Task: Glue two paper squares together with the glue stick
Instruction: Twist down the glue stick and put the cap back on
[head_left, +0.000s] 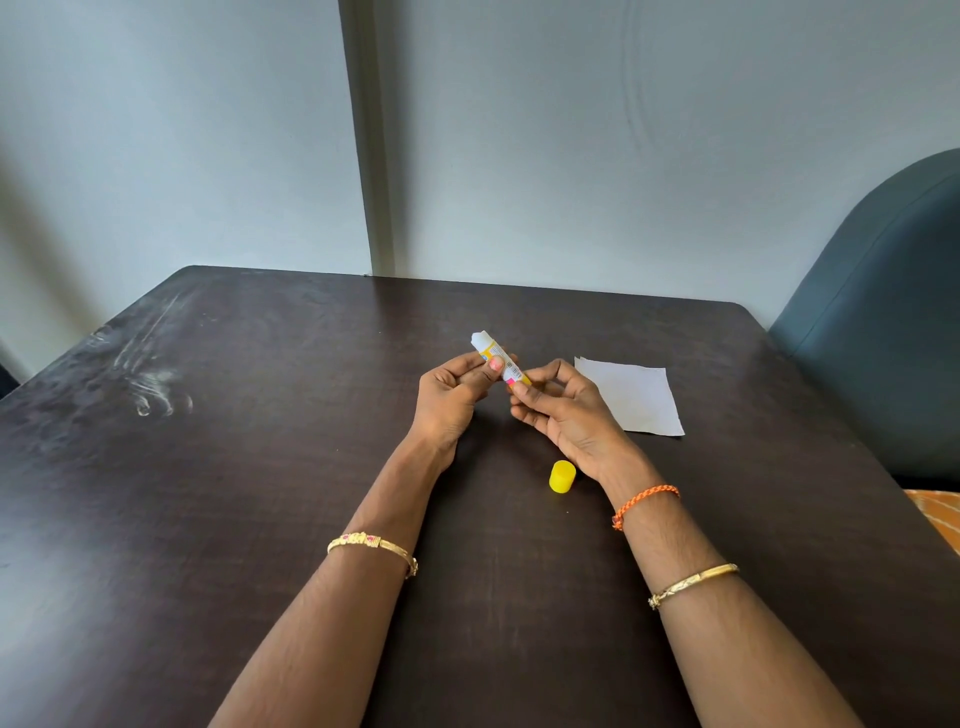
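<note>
Both hands hold an uncapped glue stick (492, 353) above the middle of the dark table (208, 467). It is white and yellow, and its white glue tip points up and to the far left. My left hand (452, 395) pinches the upper barrel. My right hand (558, 410) grips its lower end with the fingertips. The yellow cap (562, 476) lies on the table just below my right wrist. White paper (636, 397) lies flat to the right of my right hand; I cannot tell whether it is one sheet or two stacked.
A grey-blue chair back (883, 322) stands at the table's right edge. A pale wall (571, 156) runs behind the far edge. Whitish scuff marks (150, 384) show on the table's left part.
</note>
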